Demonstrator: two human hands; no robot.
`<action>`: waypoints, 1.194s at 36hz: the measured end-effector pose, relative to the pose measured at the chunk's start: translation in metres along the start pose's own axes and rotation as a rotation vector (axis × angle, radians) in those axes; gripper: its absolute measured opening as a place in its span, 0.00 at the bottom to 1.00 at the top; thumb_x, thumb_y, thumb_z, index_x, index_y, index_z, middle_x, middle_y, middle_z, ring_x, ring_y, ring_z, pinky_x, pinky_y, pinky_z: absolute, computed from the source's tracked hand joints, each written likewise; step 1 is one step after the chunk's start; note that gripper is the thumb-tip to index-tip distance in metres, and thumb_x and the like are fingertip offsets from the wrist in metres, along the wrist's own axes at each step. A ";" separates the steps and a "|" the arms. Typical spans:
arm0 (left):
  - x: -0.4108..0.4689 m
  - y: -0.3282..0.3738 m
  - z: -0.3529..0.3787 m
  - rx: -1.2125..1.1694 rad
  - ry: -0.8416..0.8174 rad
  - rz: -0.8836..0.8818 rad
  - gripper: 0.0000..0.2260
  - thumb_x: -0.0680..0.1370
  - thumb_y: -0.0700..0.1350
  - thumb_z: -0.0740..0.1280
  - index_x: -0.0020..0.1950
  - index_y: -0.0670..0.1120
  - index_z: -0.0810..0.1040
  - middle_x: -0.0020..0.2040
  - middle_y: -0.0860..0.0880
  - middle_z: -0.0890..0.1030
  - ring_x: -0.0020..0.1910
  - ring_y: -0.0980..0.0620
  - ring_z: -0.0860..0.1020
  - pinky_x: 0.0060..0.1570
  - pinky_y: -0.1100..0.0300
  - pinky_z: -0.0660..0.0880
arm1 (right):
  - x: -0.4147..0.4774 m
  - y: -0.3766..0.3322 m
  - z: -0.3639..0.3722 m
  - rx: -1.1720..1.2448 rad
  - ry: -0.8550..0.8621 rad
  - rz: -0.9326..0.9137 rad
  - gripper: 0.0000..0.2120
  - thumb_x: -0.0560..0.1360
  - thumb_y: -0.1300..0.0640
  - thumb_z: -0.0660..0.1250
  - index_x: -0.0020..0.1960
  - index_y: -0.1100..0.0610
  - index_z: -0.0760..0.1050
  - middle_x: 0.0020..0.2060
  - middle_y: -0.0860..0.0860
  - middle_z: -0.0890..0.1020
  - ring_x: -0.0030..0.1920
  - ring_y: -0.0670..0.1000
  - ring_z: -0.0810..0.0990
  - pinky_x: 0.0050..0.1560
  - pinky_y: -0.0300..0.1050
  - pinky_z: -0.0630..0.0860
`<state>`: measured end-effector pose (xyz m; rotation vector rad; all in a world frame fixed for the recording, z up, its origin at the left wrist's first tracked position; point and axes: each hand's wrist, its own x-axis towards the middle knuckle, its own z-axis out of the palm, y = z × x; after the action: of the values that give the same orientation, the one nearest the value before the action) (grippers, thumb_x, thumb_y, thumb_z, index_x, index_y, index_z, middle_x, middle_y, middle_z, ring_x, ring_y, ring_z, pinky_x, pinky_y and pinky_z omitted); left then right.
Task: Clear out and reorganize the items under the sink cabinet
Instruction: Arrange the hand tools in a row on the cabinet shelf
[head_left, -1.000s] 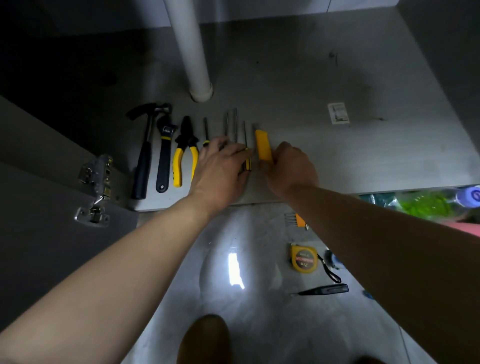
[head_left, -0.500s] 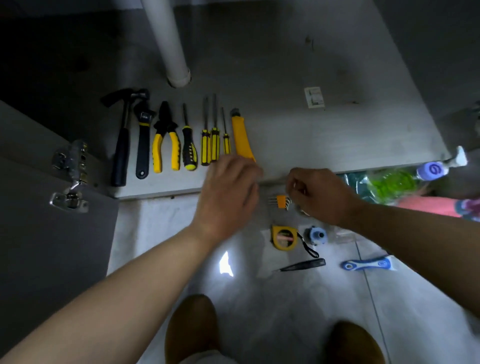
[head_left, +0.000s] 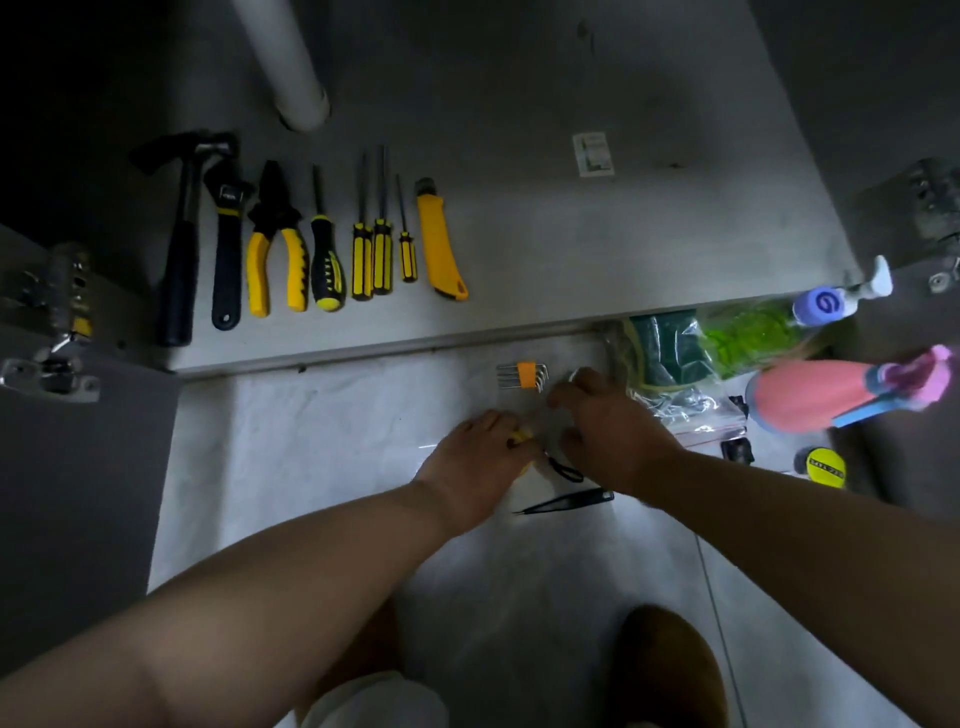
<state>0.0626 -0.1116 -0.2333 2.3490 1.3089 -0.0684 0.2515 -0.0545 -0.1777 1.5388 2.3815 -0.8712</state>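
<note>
A person crouched at an open under-sink cabinet works with both bare hands on the pale tiled floor (head_left: 311, 441) just in front of it. The left hand (head_left: 475, 465) curls its fingers over a yellow tape measure (head_left: 522, 438), whose black wrist strap (head_left: 565, 471) trails out between the two hands. The right hand (head_left: 610, 434) hovers close beside it with fingers bent downward; whether it holds anything cannot be told, as the palm hides what lies beneath. An orange-clipped set of hex keys (head_left: 525, 375) lies just beyond the hands, and a slim black tool (head_left: 567, 501) lies just below them. On the cabinet floor (head_left: 623, 249), near its front edge, tools lie in a neat side-by-side row: a hammer (head_left: 182, 234), an adjustable wrench (head_left: 227, 249), yellow-handled pliers (head_left: 275, 244), four screwdrivers (head_left: 362, 257) and a yellow utility knife (head_left: 440, 244). A white drain pipe (head_left: 284, 62) comes down behind the row. To the right, on the tiles, sit clear bags of green scouring pads (head_left: 670, 353), a pink spray bottle (head_left: 810, 395) lying on its side, and a bottle with a purple cap (head_left: 825, 304). A door hinge (head_left: 57, 322) shows at left.
</note>
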 end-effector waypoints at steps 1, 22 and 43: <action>-0.004 -0.003 0.001 0.003 0.005 0.003 0.23 0.78 0.42 0.66 0.73 0.53 0.70 0.68 0.45 0.71 0.65 0.43 0.70 0.56 0.53 0.72 | 0.006 -0.002 0.001 -0.024 0.011 -0.009 0.22 0.74 0.58 0.65 0.67 0.58 0.72 0.63 0.59 0.71 0.62 0.61 0.73 0.58 0.55 0.76; -0.040 -0.022 -0.038 -0.513 0.477 -0.270 0.23 0.70 0.54 0.70 0.65 0.56 0.75 0.61 0.56 0.67 0.62 0.56 0.71 0.54 0.60 0.78 | 0.058 -0.014 0.038 -0.079 -0.112 0.056 0.15 0.76 0.55 0.65 0.63 0.54 0.75 0.58 0.54 0.80 0.58 0.55 0.80 0.56 0.47 0.77; 0.094 -0.150 -0.204 -0.531 0.641 -0.538 0.26 0.73 0.43 0.76 0.69 0.47 0.73 0.67 0.47 0.77 0.66 0.48 0.75 0.66 0.52 0.73 | 0.095 -0.042 -0.114 0.950 0.293 0.216 0.04 0.77 0.65 0.69 0.50 0.66 0.79 0.37 0.62 0.81 0.33 0.54 0.81 0.42 0.50 0.81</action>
<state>-0.0431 0.1135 -0.1274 1.5615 1.9275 0.8202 0.1905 0.0701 -0.1115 2.2982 1.9582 -2.0100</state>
